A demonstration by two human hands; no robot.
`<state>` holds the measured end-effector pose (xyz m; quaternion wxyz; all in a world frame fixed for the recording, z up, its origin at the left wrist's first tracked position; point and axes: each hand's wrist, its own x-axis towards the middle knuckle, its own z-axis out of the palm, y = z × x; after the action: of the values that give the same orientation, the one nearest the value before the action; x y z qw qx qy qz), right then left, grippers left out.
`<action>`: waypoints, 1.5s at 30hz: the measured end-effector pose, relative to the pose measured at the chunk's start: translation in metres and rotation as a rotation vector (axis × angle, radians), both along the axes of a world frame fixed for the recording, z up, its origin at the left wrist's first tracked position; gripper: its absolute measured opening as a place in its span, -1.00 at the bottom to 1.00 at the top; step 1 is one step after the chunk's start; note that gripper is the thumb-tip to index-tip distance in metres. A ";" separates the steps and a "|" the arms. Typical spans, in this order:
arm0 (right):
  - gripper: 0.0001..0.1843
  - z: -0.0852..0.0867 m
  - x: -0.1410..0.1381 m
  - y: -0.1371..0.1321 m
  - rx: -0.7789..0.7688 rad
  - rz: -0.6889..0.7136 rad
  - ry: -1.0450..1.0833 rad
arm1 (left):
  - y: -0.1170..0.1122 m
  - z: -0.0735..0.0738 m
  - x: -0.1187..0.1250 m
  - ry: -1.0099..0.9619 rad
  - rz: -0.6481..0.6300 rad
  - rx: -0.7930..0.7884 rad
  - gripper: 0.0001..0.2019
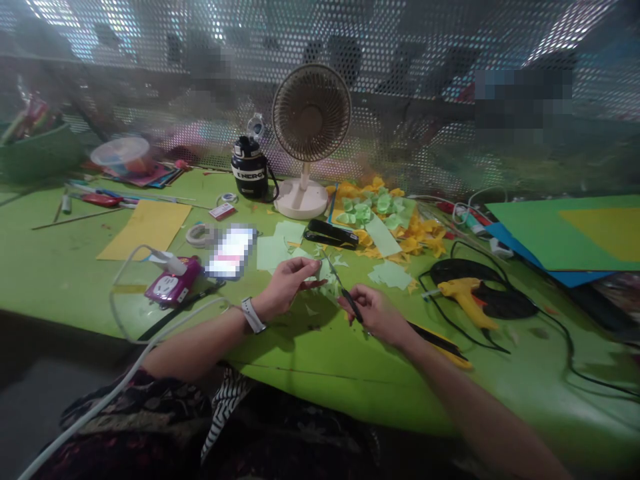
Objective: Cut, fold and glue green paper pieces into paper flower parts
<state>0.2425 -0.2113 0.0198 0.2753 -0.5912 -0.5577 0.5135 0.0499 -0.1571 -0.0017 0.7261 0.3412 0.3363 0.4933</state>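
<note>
I have the left hand (286, 287) at lower centre, fingers pressed together, pinching a scrap of pale green paper (326, 283); the right hand (374, 315) curls around small black scissors (349, 300); the paper looks light and flimsy, best held near its edge.

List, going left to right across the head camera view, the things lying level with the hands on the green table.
pink power socket → left hand → right hand → yellow hot glue gun
</note>
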 end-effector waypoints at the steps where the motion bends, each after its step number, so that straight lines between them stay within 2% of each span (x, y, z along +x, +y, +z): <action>1: -0.40 0.000 0.000 0.000 -0.006 0.001 -0.004 | 0.000 0.000 0.000 0.003 0.000 -0.001 -0.69; 10: -0.42 -0.003 0.001 0.000 0.031 -0.006 -0.002 | 0.000 0.002 -0.002 0.071 -0.009 0.002 -0.70; 17: -0.39 0.003 0.012 0.008 0.120 -0.119 -0.016 | 0.001 0.004 -0.004 0.071 -0.034 -0.072 -0.75; 20: -0.41 -0.003 0.020 0.016 0.172 -0.153 -0.092 | 0.000 0.008 -0.002 0.013 -0.039 -0.158 -0.81; 24: -0.48 -0.014 0.029 0.026 0.280 -0.163 -0.296 | 0.000 0.014 0.001 -0.040 -0.026 -0.249 -0.84; 29: -0.63 -0.016 0.034 0.030 0.386 -0.138 -0.575 | 0.003 0.008 0.000 -0.085 -0.065 -0.241 -0.85; 33: -0.70 -0.016 0.034 0.031 0.394 -0.134 -0.631 | 0.005 0.000 -0.003 -0.073 -0.118 -0.194 -0.89; 37: -0.70 -0.019 0.034 0.033 0.343 -0.117 -0.673 | 0.004 -0.001 -0.003 -0.103 -0.179 -0.186 -0.87; 45: -0.80 -0.022 0.034 0.034 0.362 -0.107 -0.765 | 0.002 0.001 -0.002 -0.110 -0.197 -0.210 -0.70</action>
<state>0.2764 -0.1769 -0.0020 0.1742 -0.7095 -0.6692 0.1359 0.0481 -0.1553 -0.0005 0.8199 0.2674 0.3108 0.3996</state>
